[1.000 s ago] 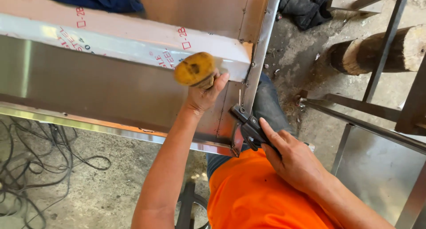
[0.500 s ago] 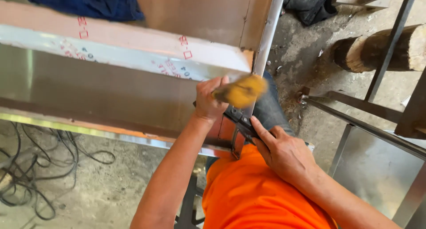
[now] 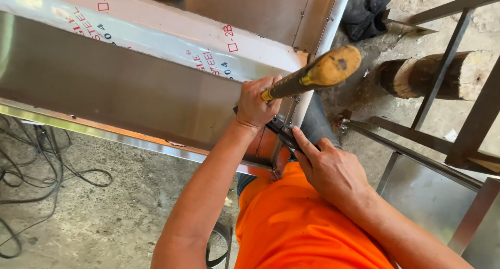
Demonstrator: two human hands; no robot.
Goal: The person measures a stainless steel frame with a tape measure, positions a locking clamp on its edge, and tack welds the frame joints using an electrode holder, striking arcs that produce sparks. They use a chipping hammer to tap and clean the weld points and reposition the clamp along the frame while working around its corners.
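While left hand grips a hammer, right hand holds black pliers.

The floor is gray concrete w/ dust and small cracks. At 9 o'clock, black cables lie in loops on it. At 2 o'clock a short wood log lies on its side, just behind a dark metal frame w/ thin bars. At 12–1 o'clock a dark cloth sits bunched up. At 4 o'clock a flat shiny metal sheet rests. Daylight is bright and soft.
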